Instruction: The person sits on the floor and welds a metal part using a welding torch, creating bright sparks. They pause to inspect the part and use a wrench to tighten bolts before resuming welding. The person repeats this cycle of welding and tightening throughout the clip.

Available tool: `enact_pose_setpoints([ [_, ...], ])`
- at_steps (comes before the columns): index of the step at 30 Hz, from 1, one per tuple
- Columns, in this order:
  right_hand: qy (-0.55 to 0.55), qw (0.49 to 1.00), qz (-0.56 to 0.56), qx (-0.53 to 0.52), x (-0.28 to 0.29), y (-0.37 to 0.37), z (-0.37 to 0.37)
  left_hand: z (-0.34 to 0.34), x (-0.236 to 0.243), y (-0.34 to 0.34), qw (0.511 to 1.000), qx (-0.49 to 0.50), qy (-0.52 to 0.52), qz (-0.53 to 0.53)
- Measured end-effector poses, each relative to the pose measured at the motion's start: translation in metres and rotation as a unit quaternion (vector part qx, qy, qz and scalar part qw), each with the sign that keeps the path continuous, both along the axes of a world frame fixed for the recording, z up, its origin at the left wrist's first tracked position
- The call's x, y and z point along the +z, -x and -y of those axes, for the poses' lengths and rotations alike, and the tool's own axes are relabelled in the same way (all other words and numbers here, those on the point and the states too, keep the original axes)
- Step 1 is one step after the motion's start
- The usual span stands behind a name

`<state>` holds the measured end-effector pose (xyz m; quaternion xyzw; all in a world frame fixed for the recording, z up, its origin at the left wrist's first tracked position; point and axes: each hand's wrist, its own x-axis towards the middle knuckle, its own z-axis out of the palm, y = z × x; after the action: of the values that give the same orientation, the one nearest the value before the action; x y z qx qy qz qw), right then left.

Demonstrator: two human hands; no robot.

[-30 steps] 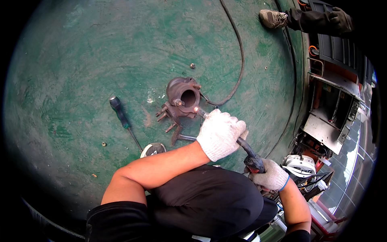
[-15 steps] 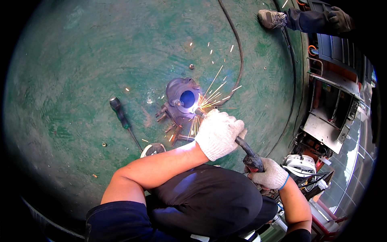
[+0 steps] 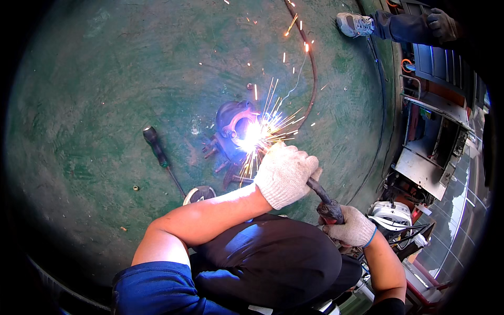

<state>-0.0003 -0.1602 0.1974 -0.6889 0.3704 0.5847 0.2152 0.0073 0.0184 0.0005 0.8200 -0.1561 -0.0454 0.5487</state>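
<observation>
My left hand (image 3: 286, 176), in a white knit glove, is wrapped round the front of a welding torch (image 3: 319, 190). My right hand (image 3: 353, 227), gloved too, grips the torch's dark rear handle. The torch tip is hidden behind my left glove and the glare. A bright arc throws sparks at the right edge of a round metal housing (image 3: 227, 115) with a large bore, lying on the floor. Bolts or studs (image 3: 210, 147) stick out at its left. Below it lies a dim bar-like metal piece (image 3: 231, 177), its kind unclear.
A screwdriver (image 3: 153, 140) lies left of the housing on the green floor (image 3: 94, 105). Nuts (image 3: 136, 188) are scattered about. A dark cable (image 3: 312, 68) runs behind. At the upper right are another person's shoe (image 3: 354, 24) and gloved hand (image 3: 442, 24); an open metal cabinet (image 3: 428, 136) stands below.
The arc has flared much brighter, with more sparks flying up and right, and blue light now falls on my sleeve and knee. My hands and the torch hold about the same place.
</observation>
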Motion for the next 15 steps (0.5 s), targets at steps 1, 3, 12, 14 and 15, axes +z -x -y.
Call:
enact_pose_setpoints([
  [1,0.005,1.0,-0.004,0.0,0.0,-0.001,-0.001,0.001,-0.002,0.0,1.0,0.012,0.012,0.007],
  [3,0.02,1.0,-0.022,0.003,0.001,-0.004,-0.005,0.002,-0.004,0.0,0.999,0.025,0.025,0.007],
  [12,-0.007,0.999,0.035,-0.034,0.004,0.001,0.025,-0.009,0.014,-0.013,0.976,-0.015,0.187,0.106],
  [14,-0.004,0.994,0.096,-0.043,-0.009,0.017,0.064,-0.008,0.017,-0.01,0.95,-0.037,0.28,0.13],
  [15,-0.003,0.984,0.163,-0.064,-0.026,0.033,0.093,-0.007,0.012,-0.002,0.94,-0.069,0.312,0.115],
])
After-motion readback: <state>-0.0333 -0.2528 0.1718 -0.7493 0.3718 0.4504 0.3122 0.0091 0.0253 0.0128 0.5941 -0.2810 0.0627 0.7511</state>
